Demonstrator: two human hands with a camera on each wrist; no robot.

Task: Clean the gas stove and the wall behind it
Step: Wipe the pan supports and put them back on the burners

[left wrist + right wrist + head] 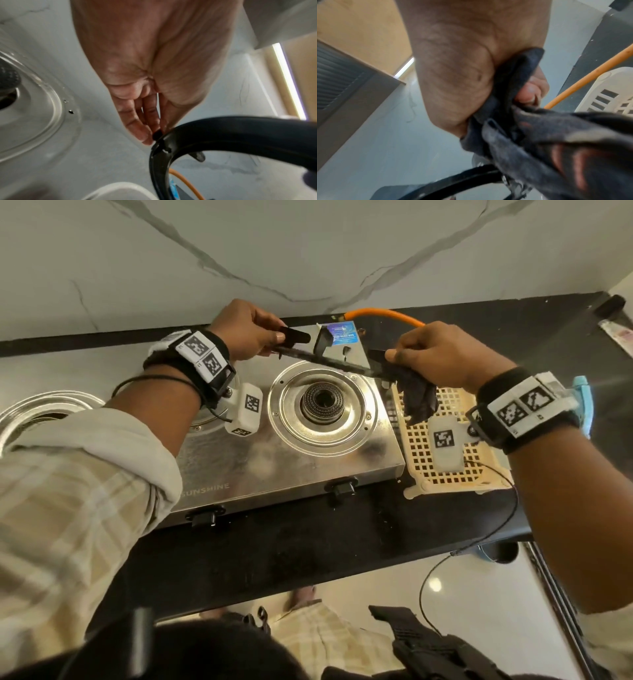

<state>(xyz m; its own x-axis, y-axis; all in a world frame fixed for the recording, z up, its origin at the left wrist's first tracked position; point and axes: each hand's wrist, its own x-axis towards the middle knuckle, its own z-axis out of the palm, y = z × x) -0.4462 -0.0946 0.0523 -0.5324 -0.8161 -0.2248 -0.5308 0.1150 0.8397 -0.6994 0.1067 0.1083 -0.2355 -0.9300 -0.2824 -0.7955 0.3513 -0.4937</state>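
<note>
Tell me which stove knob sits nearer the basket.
The right knob, under the bare burner; the other knob sits further left, away from the basket.

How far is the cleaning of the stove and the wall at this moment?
Done: the black pan support is lifted off the right burner. In hand: the left hand holds one side of it, the right hand grips a dark cloth at the other side. Left: the stove top looks smudged, and nothing touches the wall yet.
</note>
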